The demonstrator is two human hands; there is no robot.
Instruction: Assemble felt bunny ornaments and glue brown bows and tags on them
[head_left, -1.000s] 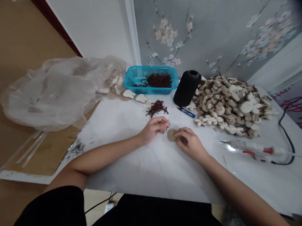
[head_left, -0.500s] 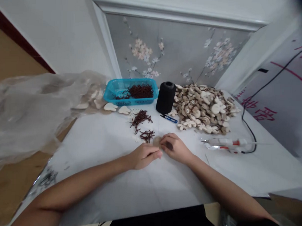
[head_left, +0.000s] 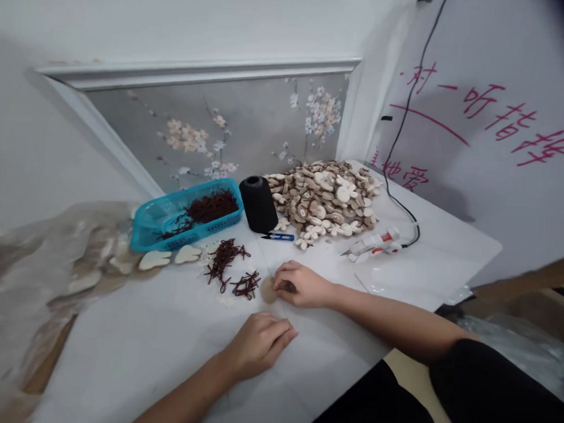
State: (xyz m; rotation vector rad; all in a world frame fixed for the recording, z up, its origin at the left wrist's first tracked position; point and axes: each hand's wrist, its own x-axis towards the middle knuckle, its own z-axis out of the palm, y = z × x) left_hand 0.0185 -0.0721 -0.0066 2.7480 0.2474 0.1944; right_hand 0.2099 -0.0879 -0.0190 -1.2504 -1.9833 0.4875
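Note:
My right hand point(head_left: 302, 286) rests on the white table with curled fingers at the edge of a flat, round beige piece point(head_left: 268, 290), which they partly cover. Nearer to me, my left hand point(head_left: 262, 341) is closed, thumb pressed against the bent fingers; whatever it may hold is hidden. Just beyond the hands lie a small group of dark brown cord loops point(head_left: 246, 285) and a larger heap of the same loops point(head_left: 224, 259). Blue thread snips point(head_left: 279, 236) lie in front of a black thread cone point(head_left: 258, 204).
A blue plastic basket point(head_left: 187, 235) holds more brown loops. Behind my right hand is a big pile of beige and white padded shapes point(head_left: 324, 201). A white glue gun point(head_left: 374, 243) with a black cord lies to the right. Crumpled plastic sheeting point(head_left: 26, 300) covers the left side.
The camera view has swung to the right. My hands, close together before, are now apart: the left has drawn back towards me, while the right stays by the beige piece.

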